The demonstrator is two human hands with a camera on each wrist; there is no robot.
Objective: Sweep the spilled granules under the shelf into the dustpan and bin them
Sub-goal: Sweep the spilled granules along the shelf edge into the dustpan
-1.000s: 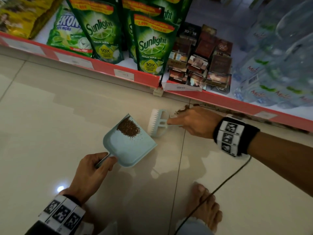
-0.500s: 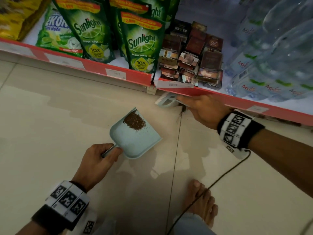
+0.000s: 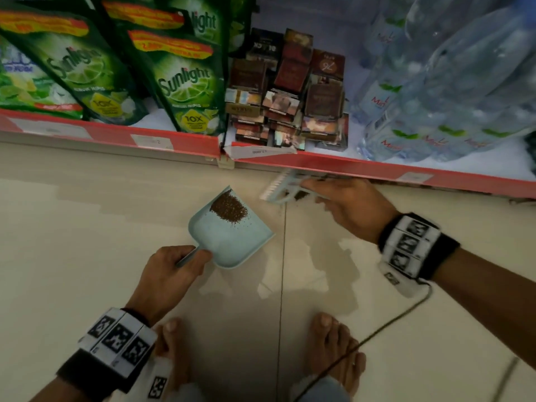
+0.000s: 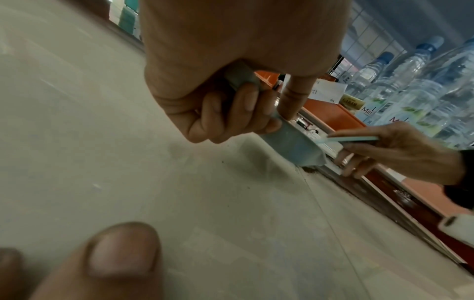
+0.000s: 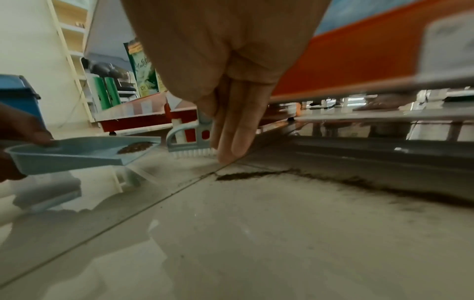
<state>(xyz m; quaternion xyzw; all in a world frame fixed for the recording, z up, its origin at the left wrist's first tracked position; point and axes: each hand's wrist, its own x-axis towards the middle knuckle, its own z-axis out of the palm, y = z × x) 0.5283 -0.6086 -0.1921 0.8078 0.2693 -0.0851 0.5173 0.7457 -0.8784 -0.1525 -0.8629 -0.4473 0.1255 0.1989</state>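
Observation:
A light blue dustpan point(image 3: 223, 248) lies on the tiled floor with a heap of brown granules point(image 3: 229, 209) near its front lip. My left hand point(image 3: 190, 256) grips its handle, fingers curled round it point(image 4: 238, 105). My right hand point(image 3: 345, 204) holds a small blue brush point(image 3: 278, 188) by the handle, its white bristles point(image 5: 192, 152) on the floor at the shelf's edge, just right of the pan. A dark line of spilled granules point(image 5: 256, 174) runs along the floor under the shelf.
The red-edged bottom shelf point(image 3: 348, 166) hangs low over the spill, holding green pouches, small boxes and water bottles point(image 3: 449, 91). My bare feet point(image 3: 333, 346) stand close behind. A wrist cable point(image 3: 377, 335) trails over the floor. A blue bin point(image 5: 18, 95) stands far left.
My right hand carried the brush from the dustpan's mouth back to the shelf's edge. The dustpan and my left hand stayed in place.

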